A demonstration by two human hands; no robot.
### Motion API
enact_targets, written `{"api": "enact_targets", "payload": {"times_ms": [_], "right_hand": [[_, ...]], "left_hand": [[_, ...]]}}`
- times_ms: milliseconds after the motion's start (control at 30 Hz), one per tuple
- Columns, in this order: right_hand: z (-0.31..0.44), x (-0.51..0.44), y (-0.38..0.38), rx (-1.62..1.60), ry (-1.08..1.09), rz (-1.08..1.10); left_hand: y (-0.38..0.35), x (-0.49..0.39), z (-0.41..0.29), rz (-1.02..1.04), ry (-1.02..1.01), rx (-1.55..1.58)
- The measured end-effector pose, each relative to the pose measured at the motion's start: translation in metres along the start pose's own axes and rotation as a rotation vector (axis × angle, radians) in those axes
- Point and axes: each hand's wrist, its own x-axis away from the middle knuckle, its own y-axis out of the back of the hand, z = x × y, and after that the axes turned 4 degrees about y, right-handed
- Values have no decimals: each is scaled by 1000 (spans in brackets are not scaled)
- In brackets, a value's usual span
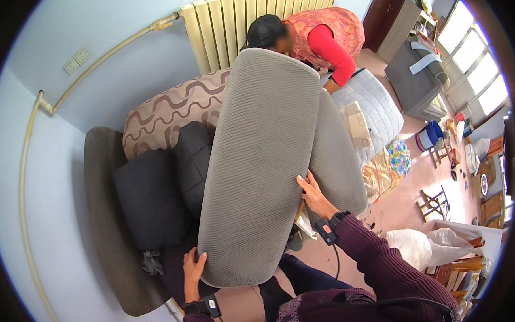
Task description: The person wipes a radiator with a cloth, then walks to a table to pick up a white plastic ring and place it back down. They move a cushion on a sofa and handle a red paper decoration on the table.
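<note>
A long grey textured sofa cushion lies slantwise before me, its far end near another person. My left hand grips its lower left edge, thumb on top and the other fingers partly hidden. On the right edge is my right hand, its fingertips partly out of sight around the side. A second grey cushion shows beneath and to the right. Left of the held cushion are a dark pillow and a black quilted bundle. A grey padded piece leans by the wall.
Across the cushions, a person in a red sleeve bends beside a cream radiator. A patterned brown cushion lies along the wall. To the right are a pale quilted pad, a folding stool, a blue bucket and white bags.
</note>
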Motion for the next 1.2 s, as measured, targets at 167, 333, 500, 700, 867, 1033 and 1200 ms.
{"api": "enact_targets", "payload": {"times_ms": [167, 333, 500, 700, 867, 1033, 1200], "right_hand": [[16, 10, -6, -81, 188, 90], [38, 24, 3, 67, 347, -24], [48, 70, 42, 88, 352, -174], [38, 164, 147, -58, 456, -453], [37, 237, 264, -82, 492, -813], [63, 281, 404, -55, 600, -988], [95, 268, 542, 695, 586, -1042]], "left_hand": [[-34, 34, -7, -11, 141, 161], [-74, 81, -31, 90, 70, 526], [-92, 105, -39, 255, 79, 610], [-113, 111, -92, 345, -246, 286], [-176, 112, -174, 415, -568, 98], [-294, 128, -262, 482, -781, 48], [-441, 117, -356, 529, -852, 51]]}}
